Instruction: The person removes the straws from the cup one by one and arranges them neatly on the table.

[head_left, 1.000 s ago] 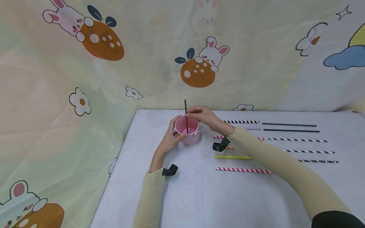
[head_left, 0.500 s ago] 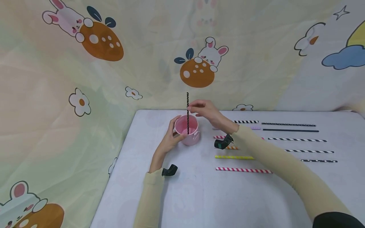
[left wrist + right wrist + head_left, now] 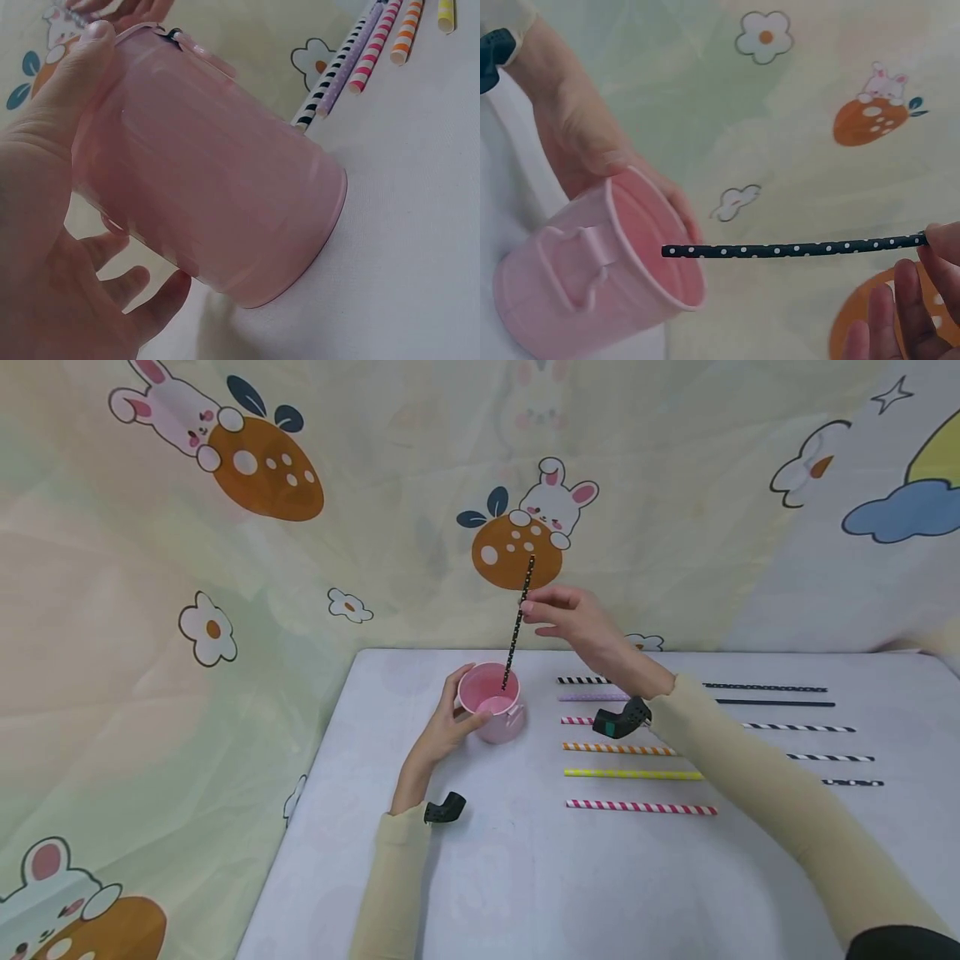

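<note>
My left hand (image 3: 438, 735) holds a small pink bucket (image 3: 504, 732) on the table, thumb at the near side of the rim. In the left wrist view the bucket (image 3: 210, 172) fills the middle, its thumb on the rim and other fingers along the opposite wall. With thumb and fingertips my right hand (image 3: 583, 625) pinches a black paper straw with white dots (image 3: 515, 639) near its upper part. The straw (image 3: 780, 250) slants, its lower end at the bucket's mouth; whether that end is inside or just above is hard to tell.
Right of the bucket lie several paper straws in two columns: a red-striped straw (image 3: 641, 807), a yellow one (image 3: 630, 774), an orange-striped one (image 3: 617, 748) and black-patterned ones such as a striped straw (image 3: 830, 757). The right arm hides parts of some. A printed cloth (image 3: 420, 510) hangs behind.
My right hand has risen and moved right, drawing the dotted straw upward from inside the bucket and tilting its top to the right. My left hand and the bucket stay put.
</note>
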